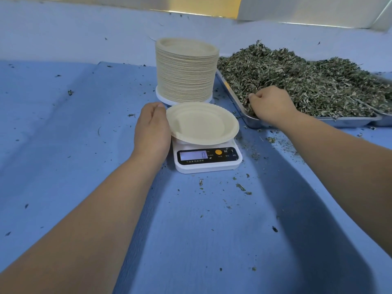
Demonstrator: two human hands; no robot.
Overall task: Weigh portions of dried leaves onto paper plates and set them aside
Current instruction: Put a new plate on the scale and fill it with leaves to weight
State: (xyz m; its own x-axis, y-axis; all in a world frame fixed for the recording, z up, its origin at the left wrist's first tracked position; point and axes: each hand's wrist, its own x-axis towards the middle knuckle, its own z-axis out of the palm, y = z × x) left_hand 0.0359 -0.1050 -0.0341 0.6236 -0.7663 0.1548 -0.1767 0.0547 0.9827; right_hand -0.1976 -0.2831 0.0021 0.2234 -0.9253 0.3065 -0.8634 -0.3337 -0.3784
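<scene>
An empty beige paper plate (203, 124) lies slightly tilted on a small white digital scale (209, 159) whose display reads 0. My left hand (151, 129) holds the plate's left rim. My right hand (271, 103) is closed in the pile of dried green leaves (307, 81), at the near left corner of a metal tray (347, 122). Its fingertips are buried in the leaves. A tall stack of paper plates (186, 71) stands just behind the scale.
Blue cloth (201, 230) covers the table, with leaf crumbs scattered around the scale and the tray. A second metal tray edge (384, 112) shows at the far right. A pale wall ledge (127, 32) runs along the back.
</scene>
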